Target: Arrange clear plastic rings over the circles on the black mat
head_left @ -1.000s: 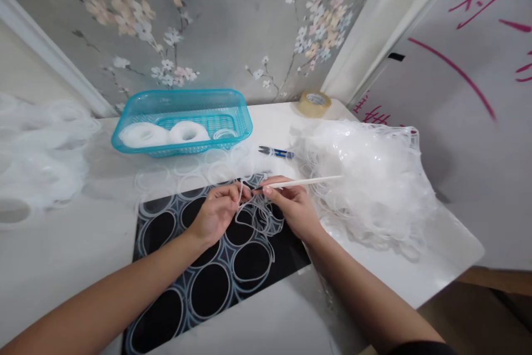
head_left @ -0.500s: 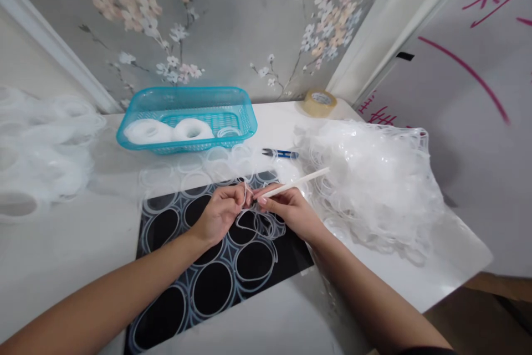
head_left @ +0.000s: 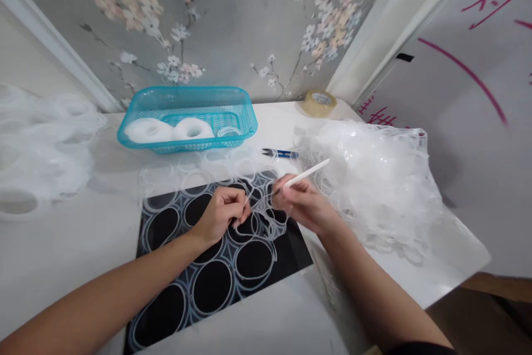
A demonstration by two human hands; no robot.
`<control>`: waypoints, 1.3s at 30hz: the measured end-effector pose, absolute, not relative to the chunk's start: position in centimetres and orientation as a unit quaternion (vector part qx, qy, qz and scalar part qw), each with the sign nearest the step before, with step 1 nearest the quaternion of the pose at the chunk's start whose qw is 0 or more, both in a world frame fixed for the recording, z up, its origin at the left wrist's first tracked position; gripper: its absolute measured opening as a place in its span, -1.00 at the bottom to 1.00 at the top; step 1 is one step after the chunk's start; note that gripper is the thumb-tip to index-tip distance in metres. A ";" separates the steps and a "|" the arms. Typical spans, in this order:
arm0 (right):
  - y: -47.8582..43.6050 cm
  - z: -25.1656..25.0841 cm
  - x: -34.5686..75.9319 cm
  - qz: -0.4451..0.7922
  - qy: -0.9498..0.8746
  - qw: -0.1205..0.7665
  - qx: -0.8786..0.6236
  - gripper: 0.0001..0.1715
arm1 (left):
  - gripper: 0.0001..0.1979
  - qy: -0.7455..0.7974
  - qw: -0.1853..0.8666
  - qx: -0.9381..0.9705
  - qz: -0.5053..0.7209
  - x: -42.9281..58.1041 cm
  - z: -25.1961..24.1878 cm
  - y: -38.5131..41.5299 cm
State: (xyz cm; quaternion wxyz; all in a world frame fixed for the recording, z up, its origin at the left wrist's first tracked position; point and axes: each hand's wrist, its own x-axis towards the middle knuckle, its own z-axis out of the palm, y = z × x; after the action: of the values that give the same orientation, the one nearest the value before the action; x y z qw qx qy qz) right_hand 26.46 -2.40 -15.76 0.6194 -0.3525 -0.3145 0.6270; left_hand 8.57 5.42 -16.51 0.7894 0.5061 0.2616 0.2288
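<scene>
My left hand is closed in a pinch on a thin, clear plastic strand, above a black sheet printed with white circles. Loose loops of clear plastic rings hang and lie just right of its fingers. My right hand, slightly blurred, grips a slim white pen-like tool whose dark tip points left toward the other hand. A thin strand seems to stretch between the two hands; whether the right fingers also pinch it, I cannot tell.
Behind the sheet stand a blue plastic basket with white ring stacks, blue-handled thread snips and a tape roll. A large heap of clear rings fills the right side; more rings lie at left.
My right hand has drawn away to the right with the white pen-like tool, opening a gap between the hands. My left hand stays nearly in place, slightly lower.
</scene>
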 end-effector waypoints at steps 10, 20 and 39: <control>-6.1 -10.0 32.3 0.516 -0.209 0.770 -0.311 -0.91 | -0.75 0.368 0.656 0.540 0.379 8.0 -16.0 6.6; -6.0 -11.5 24.2 0.782 -0.322 0.533 0.022 -0.78 | -0.81 0.246 0.714 0.635 0.163 8.4 -10.5 1.7; -6.3 -11.2 24.8 0.748 -0.356 0.560 -0.025 -0.82 | -0.85 0.233 0.559 0.769 0.204 6.8 -8.3 0.5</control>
State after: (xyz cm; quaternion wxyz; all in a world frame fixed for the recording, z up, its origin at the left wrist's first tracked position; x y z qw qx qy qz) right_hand 24.82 -6.30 -11.18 0.5598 -0.0253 -0.3557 0.7480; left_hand 6.84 0.52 -8.25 0.5590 0.7693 0.2327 0.2036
